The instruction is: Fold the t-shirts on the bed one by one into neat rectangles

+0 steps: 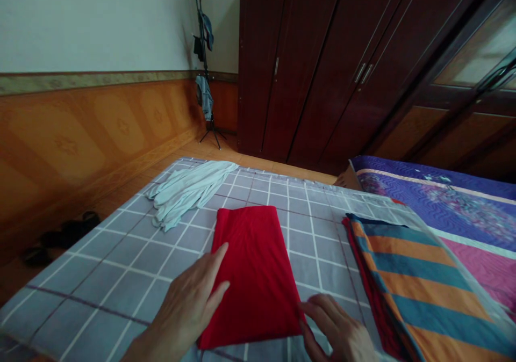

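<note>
A red cloth (pixel 253 276), folded into a rectangle, lies flat on the grey checked sheet (pixel 133 260). Over its left edge rests my left hand (pixel 189 295), fingers apart, thumb and fingertips on the fabric. At the lower right corner, my right hand (pixel 336 327) has its thumb and fingers closed on the red cloth's edge. A light mint cloth (pixel 189 187) lies loosely bunched beyond, at the far left. To the right sits a stack of folded cloths, with an orange and teal striped one (pixel 427 281) on top and dark red fabric under it.
Dark wooden wardrobes (pixel 314 66) stand behind the bed. A coat rack (pixel 205 61) holds caps and a garment in the corner. On the right is a purple and pink patterned mattress (pixel 451 201). Dark footwear (pixel 68 233) lies on the floor at left.
</note>
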Demonstrator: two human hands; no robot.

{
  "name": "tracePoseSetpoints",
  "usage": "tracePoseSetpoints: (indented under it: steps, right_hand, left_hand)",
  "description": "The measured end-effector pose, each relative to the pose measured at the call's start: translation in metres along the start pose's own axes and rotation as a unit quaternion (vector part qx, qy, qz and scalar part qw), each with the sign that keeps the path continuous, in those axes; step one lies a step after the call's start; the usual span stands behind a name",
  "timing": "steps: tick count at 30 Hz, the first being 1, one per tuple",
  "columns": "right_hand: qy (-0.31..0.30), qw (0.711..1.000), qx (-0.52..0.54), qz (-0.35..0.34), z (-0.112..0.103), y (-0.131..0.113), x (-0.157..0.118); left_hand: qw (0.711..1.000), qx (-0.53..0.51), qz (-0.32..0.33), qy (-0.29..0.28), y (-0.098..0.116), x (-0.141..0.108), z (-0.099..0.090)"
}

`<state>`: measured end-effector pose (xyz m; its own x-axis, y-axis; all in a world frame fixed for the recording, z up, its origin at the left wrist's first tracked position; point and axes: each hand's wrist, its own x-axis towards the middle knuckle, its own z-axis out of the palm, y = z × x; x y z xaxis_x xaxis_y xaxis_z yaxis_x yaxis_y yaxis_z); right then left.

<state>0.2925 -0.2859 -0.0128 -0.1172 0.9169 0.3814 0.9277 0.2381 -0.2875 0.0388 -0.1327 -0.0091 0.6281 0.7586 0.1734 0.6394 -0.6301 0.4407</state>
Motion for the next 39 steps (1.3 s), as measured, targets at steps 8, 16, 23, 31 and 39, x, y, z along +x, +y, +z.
tracePoseSetpoints:
  steps: [8, 16, 23, 31, 39]
  right_hand:
    - [-0.117, 0.992, 0.028, -0.047, 0.047, -0.035, 0.069]
    - [-0.176, 0.98, 0.01, -0.097, 0.081, -0.013, 0.053]
    - [-0.099, 0.982, -0.034, -0.156, 0.106, -0.004, 0.048]
    - [-0.054, 0.969, -0.051, -0.235, 0.091, -0.006, 0.055]
    - [-0.048, 0.972, -0.009, -0.229, 0.094, -0.016, 0.059]
  left_hand:
    - [0.988, 0.041, 0.138, -0.054, 0.028, 0.115, 0.048]
    - [0.982, 0.055, 0.152, -0.094, 0.004, 0.12, 0.069]
    - [0.952, 0.035, 0.241, -0.186, 0.021, 0.141, 0.072]
    - [0.954, 0.037, 0.211, -0.211, 0.035, 0.146, 0.062]
    - [0.895, -0.015, 0.34, -0.288, 0.08, 0.125, 0.082]
